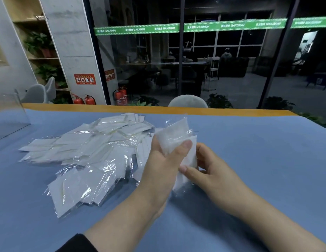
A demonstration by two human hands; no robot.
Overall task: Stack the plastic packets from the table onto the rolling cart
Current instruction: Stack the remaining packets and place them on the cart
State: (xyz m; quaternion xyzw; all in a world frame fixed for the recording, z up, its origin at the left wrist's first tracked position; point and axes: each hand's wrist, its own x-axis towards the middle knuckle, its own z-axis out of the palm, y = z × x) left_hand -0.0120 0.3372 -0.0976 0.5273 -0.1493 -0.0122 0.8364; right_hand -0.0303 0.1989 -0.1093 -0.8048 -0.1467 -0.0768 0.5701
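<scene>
Both hands hold a small bunch of plastic packets (178, 140) raised just above the blue counter (249, 142), immediately right of the loose pile of packets (85, 151) spread over the counter. The left hand (162, 162) grips the bunch from the pile side, thumb pressed across its front and fingers (156, 140) curled behind. The right hand (209, 170) pinches the bunch's lower edge, thumb on the near face, the other fingers curled round the far side. How many packets are in the bunch is hard to tell through the glare, perhaps two or three. Beyond the pile, a grey chair back (187, 101) rises past the counter's far edge.
</scene>
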